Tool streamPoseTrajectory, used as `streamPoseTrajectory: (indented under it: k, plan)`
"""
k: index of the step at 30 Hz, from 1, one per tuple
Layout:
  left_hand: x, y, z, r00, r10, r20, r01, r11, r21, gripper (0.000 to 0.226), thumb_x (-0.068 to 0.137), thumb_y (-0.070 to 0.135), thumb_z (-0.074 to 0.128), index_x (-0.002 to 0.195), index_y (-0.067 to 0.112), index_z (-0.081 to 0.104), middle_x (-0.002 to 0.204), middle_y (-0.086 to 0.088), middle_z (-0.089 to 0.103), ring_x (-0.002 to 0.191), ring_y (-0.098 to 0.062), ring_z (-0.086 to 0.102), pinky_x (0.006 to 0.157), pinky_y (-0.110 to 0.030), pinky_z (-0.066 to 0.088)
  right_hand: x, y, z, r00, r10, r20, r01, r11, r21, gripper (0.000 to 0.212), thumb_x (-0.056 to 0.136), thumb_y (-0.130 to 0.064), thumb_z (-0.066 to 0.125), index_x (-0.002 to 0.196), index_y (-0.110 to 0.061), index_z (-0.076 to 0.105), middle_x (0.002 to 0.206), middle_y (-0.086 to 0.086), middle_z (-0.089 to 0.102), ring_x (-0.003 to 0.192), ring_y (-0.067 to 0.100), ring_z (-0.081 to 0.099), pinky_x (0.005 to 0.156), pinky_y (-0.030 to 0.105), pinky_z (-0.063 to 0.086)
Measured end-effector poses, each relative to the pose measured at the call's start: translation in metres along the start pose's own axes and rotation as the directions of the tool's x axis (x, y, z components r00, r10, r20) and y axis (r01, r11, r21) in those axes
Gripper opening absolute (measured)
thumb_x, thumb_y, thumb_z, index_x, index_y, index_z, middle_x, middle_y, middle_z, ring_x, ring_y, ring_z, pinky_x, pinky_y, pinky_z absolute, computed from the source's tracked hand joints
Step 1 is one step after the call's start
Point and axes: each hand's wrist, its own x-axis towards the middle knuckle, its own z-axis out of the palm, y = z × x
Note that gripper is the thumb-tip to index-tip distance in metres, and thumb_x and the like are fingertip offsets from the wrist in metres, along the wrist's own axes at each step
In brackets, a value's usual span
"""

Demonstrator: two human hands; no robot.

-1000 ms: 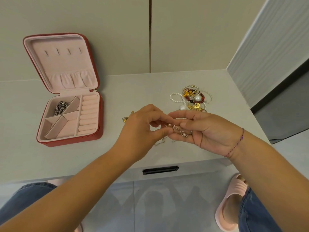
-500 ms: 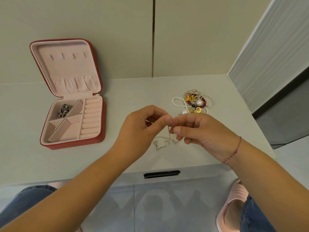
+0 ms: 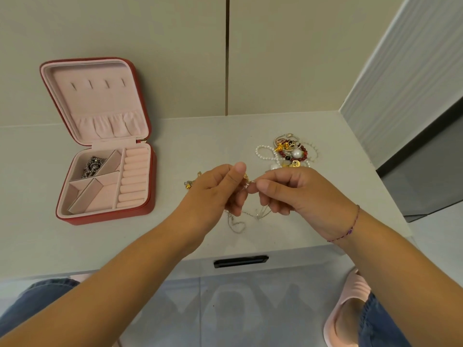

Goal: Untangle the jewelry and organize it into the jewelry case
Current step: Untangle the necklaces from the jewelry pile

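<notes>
Pale tabletop (image 3: 200,141) below, my left hand (image 3: 215,189) and right hand (image 3: 295,194) are both curled, thumb and forefinger tips pinching the thin silver chain (image 3: 236,227) close together at what I take for a knot, its slack drooping onto the surface. I'd tease the loops apart with small, soft pulls, since tugging would likely tighten it. Once free, it goes in the open jewelry case (image 3: 107,217) at my left, well apart from the tangled pile (image 3: 290,152) just beyond my right hand.

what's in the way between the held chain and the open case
Nothing visible blocks it. A small gold piece lies on the table beside the left hand, toward the jewelry case; the chain could likely pass over it.
</notes>
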Motion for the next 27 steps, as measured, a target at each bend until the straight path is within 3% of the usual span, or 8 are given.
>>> streamPoseTrajectory:
  k: [6, 14, 18, 23, 27]
  plan:
    - [0.002, 0.001, -0.001, 1.0, -0.022, -0.002, 0.022, 0.998, -0.053, 0.032, 0.093, 0.04, 0.047, 0.084, 0.011, 0.057, 0.06, 0.005, 0.049, 0.056, -0.011, 0.041, 0.061, -0.025, 0.037, 0.001, 0.001, -0.003, 0.999, 0.006, -0.034, -0.006, 1.0, -0.005, 0.016, 0.09, -0.017, 0.058, 0.085, -0.014, 0.073, 0.056, -0.003, 0.049, 0.051, 0.007, 0.04, 0.048, 0.016, 0.032]
    - [0.003, -0.004, -0.005, 1.0, -0.005, 0.006, 0.006, 0.996, -0.091, 0.009, 0.092, 0.019, 0.057, 0.09, 0.017, 0.066, 0.067, 0.006, 0.049, 0.058, -0.006, 0.04, 0.057, -0.018, 0.036, 0.002, 0.0, -0.009, 0.993, -0.005, -0.121, 0.002, 1.0, -0.024, 0.013, 0.088, -0.017, 0.062, 0.085, -0.012, 0.073, 0.053, -0.004, 0.046, 0.05, 0.009, 0.037, 0.048, 0.016, 0.03]
    - [0.002, -0.006, -0.006, 0.999, 0.042, 0.011, -0.041, 0.998, -0.047, 0.017, 0.088, 0.008, 0.062, 0.082, 0.023, 0.067, 0.073, 0.002, 0.051, 0.059, -0.002, 0.043, 0.056, -0.012, 0.036, 0.002, 0.001, -0.011, 0.983, -0.022, -0.185, 0.02, 1.0, -0.009, 0.012, 0.087, -0.016, 0.063, 0.088, -0.01, 0.073, 0.053, -0.002, 0.048, 0.05, 0.01, 0.038, 0.047, 0.015, 0.031]
    - [0.001, -0.005, -0.007, 0.996, 0.083, -0.045, -0.08, 0.995, 0.056, 0.009, 0.089, 0.018, 0.063, 0.098, 0.02, 0.065, 0.06, 0.01, 0.042, 0.056, -0.005, 0.038, 0.055, -0.014, 0.035, 0.001, 0.0, -0.01, 0.987, -0.056, -0.153, 0.053, 0.998, -0.019, 0.01, 0.084, -0.015, 0.065, 0.087, -0.01, 0.073, 0.051, -0.006, 0.048, 0.05, 0.009, 0.037, 0.047, 0.015, 0.032]
    - [-0.001, -0.003, -0.005, 0.99, 0.132, -0.059, -0.122, 0.983, 0.14, 0.01, 0.085, 0.025, 0.069, 0.094, 0.021, 0.071, 0.055, 0.005, 0.034, 0.051, -0.008, 0.031, 0.051, -0.011, 0.032, 0.0, -0.001, -0.01, 0.988, -0.067, -0.141, 0.067, 0.998, -0.007, 0.007, 0.083, -0.013, 0.066, 0.086, -0.01, 0.072, 0.048, -0.012, 0.05, 0.049, 0.006, 0.038, 0.046, 0.014, 0.033]
